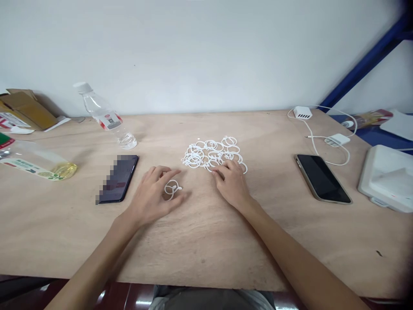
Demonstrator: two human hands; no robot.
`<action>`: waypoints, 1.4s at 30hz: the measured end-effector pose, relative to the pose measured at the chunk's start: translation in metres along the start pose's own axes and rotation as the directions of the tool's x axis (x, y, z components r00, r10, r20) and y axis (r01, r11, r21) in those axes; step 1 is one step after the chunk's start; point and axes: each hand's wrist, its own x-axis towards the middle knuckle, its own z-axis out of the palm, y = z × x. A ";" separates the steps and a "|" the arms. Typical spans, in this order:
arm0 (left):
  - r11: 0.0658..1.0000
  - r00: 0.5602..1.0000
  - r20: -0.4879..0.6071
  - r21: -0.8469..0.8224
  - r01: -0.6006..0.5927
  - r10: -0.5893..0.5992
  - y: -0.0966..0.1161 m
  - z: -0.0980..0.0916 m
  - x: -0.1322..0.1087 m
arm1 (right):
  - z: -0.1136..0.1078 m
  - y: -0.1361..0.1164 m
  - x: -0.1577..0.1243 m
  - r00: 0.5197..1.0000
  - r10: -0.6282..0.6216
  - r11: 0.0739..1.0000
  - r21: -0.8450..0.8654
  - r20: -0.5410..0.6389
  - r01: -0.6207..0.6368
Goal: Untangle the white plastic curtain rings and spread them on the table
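Note:
A loose pile of thin white plastic rings, each with a small tab, lies in the middle of the wooden table. My right hand is at the pile's near right edge, thumb and fingertips pinched together on a white ring. To the left, my left hand has its thumb and fingers spread apart. Within that spread are a couple of overlapping white rings, separate from the pile; whether the fingers touch them I cannot tell.
Left on the table are a dark phone, a tilted-looking clear water bottle, a bottle of yellow liquid and a cardboard box. On the right lie another phone, a white charger with cables and a white device.

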 end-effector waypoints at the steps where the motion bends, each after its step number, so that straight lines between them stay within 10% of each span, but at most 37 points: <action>1: 0.999 1.000 -0.007 -0.048 -0.005 0.005 0.007 0.002 0.006 | 0.001 0.001 0.000 1.000 -0.001 1.000 -0.008 0.004 0.001; 13: 0.895 0.999 0.020 -0.445 -0.035 0.049 0.065 0.075 0.044 | 0.002 0.014 0.003 1.000 0.027 1.000 0.009 -0.015 -0.027; 42: 0.960 0.993 0.105 -0.279 -0.027 0.058 0.062 0.074 0.045 | 0.004 0.006 0.036 0.962 0.196 0.953 -0.194 -0.190 -0.233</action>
